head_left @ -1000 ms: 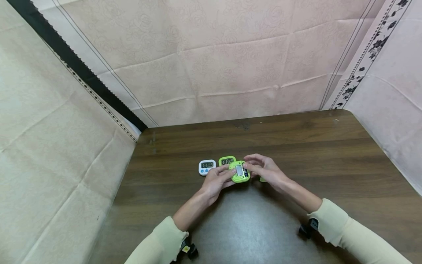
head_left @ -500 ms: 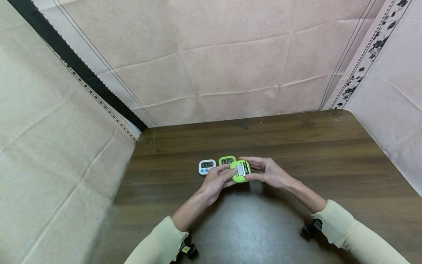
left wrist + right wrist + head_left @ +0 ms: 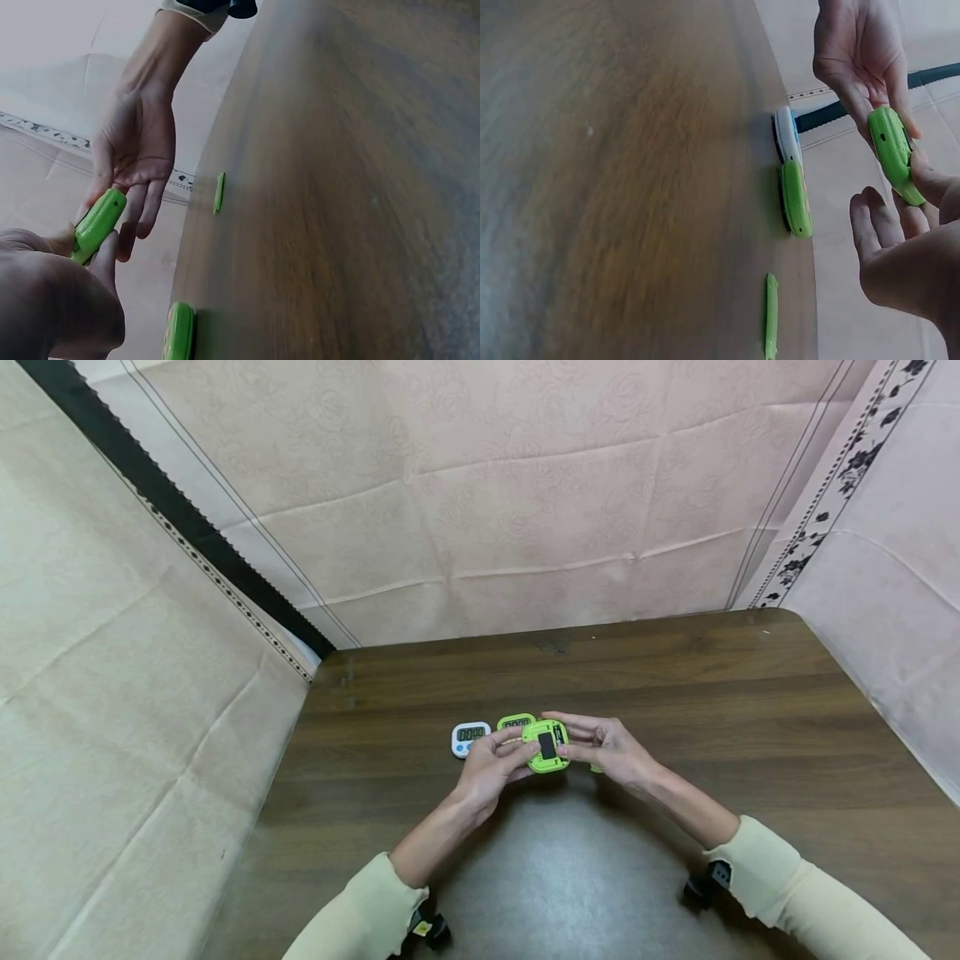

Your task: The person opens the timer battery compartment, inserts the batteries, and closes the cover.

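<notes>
A lime-green digital timer [image 3: 547,746] is held above the table, a dark rectangular panel and a narrow dark slot on its upward face. My left hand [image 3: 486,768] grips its left side, thumb on top and fingers underneath. At the opposite edge, my right hand [image 3: 611,750] pinches it, the thumb near the panel and the other fingers extended behind. In the right wrist view the timer [image 3: 892,152] appears edge-on between both hands. A thin green plastic piece [image 3: 771,315] lies on the table, mostly hidden behind my right hand in the head view.
Behind my left hand, a white timer [image 3: 470,738] and a second green timer [image 3: 516,721] lie side by side on the brown wooden table [image 3: 420,693]. Pale cloth [image 3: 487,527] hangs around the table's back and sides.
The held timer has tilted, its panel turning from pale and shiny to dark. My right fingers shifted from its upper right corner to its right edge; my left hand barely moved.
</notes>
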Demonstrator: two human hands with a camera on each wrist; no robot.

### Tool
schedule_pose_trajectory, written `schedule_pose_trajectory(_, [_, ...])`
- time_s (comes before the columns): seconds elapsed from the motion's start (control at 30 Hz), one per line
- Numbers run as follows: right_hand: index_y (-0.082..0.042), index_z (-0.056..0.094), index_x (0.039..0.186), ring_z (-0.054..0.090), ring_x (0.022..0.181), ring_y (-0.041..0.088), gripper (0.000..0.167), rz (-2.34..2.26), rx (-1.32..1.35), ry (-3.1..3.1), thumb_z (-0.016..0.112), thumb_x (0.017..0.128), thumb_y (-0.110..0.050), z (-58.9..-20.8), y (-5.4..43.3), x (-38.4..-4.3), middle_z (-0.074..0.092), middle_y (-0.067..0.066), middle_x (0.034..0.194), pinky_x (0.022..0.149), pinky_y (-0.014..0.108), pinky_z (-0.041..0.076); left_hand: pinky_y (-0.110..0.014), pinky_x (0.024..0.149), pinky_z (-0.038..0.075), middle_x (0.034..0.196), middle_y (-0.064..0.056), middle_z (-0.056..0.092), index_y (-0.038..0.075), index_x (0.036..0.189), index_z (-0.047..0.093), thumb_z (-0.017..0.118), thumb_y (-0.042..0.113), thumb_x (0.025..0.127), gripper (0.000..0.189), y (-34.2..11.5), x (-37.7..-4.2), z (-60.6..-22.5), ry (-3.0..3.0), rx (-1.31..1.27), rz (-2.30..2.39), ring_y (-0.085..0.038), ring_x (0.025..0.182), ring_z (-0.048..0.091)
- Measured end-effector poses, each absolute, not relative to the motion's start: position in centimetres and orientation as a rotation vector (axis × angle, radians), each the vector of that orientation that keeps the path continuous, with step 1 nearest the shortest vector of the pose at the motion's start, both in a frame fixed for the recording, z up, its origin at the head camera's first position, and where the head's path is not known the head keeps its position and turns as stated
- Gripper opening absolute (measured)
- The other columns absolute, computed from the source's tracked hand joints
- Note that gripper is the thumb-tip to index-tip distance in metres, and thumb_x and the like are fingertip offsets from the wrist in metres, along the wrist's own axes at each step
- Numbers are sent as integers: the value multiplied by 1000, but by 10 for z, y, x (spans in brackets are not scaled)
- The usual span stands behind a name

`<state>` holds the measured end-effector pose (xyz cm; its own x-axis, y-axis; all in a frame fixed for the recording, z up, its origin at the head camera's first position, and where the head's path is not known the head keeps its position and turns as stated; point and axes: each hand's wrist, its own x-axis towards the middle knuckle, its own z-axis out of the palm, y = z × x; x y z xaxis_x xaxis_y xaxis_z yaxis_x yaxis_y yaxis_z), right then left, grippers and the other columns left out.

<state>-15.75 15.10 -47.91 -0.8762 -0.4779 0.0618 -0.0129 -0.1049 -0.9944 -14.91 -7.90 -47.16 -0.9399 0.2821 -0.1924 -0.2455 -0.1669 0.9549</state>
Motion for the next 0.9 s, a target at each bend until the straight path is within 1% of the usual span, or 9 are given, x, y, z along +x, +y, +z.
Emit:
schedule_pose_trajectory(0.17, [-6, 56, 154, 64, 129, 16, 53, -1967, -582, 1989, 70, 103, -7, -475, 155, -161, 63, 12, 147, 98, 27, 58, -36, 91, 63, 126, -22, 73, -6, 139, 62, 72, 6, 102, 40, -80, -149, -472, 1807, 85, 2155, -20, 105, 75])
schedule_pose_trajectory(0.27, [-7, 59, 151, 64, 129, 16, 49, -1908, -576, 2052, 71, 104, -13, -471, 163, -163, 64, 8, 147, 99, 36, 59, -37, 92, 63, 127, -22, 73, -5, 140, 62, 73, 6, 102, 41, -80, -151, -474, 1844, 123, 2133, -23, 110, 74])
schedule_pose_trajectory(0.33, [-8, 62, 149, 63, 132, 22, 47, -1898, -573, 2057, 72, 104, -14, -471, 171, -165, 64, 8, 148, 102, 43, 58, -38, 93, 63, 128, -24, 72, -4, 141, 62, 73, 6, 102, 42, -80, -153, -476, 1875, 144, 2121, -28, 113, 73])
schedule_pose_trajectory(0.4, [-6, 63, 147, 61, 134, 29, 46, -1887, -568, 2074, 73, 103, -14, -472, 178, -167, 64, 11, 147, 102, 47, 58, -37, 92, 63, 129, -26, 71, -4, 141, 63, 73, 6, 101, 42, -81, -155, -479, 1896, 145, 2122, -31, 115, 72])
schedule_pose_trajectory(0.5, [1, 64, 143, 60, 133, 38, 46, -1825, -572, 2157, 76, 100, -11, -477, 192, -169, 65, 18, 144, 99, 39, 60, -36, 92, 63, 128, -29, 70, -5, 140, 63, 73, 5, 101, 42, -84, -157, -484, 1918, 147, 2131, -35, 115, 72])
schedule_pose_trajectory(0.6, [4, 68, 137, 68, 119, 36, 42, -1660, -602, 2320, 78, 98, -11, -483, 205, -170, 71, 21, 132, 88, 26, 61, -36, 91, 63, 126, -28, 72, -5, 140, 63, 73, 4, 101, 41, -86, -160, -486, 1927, 149, 2137, -29, 110, 74])
schedule_pose_trajectory(0.67, [4, 70, 132, 71, 107, 29, 39, -1529, -632, 2427, 80, 97, -10, -488, 212, -169, 74, 20, 124, 80, 23, 59, -35, 91, 63, 124, -25, 73, -5, 139, 63, 73, 4, 101, 40, -88, -161, -487, 1936, 155, 2133, -24, 106, 75])
schedule_pose_trajectory(0.77, [4, 73, 127, 70, 93, 19, 34, -1376, -701, 2533, 80, 96, -7, -495, 220, -169, 76, 16, 116, 73, 25, 57, -35, 91, 63, 124, -24, 73, -5, 140, 63, 73, 4, 101, 41, -90, -162, -487, 1942, 158, 2127, -22, 105, 75])
schedule_pose_trajectory(0.9, [2, 76, 122, 68, 86, 15, 30, -1270, -771, 2618, 82, 93, -3, -501, 225, -166, 76, 11, 112, 71, 27, 57, -35, 92, 63, 126, -26, 72, -7, 141, 62, 72, 5, 102, 42, -90, -162, -488, 1927, 169, 2130, -26, 109, 74])
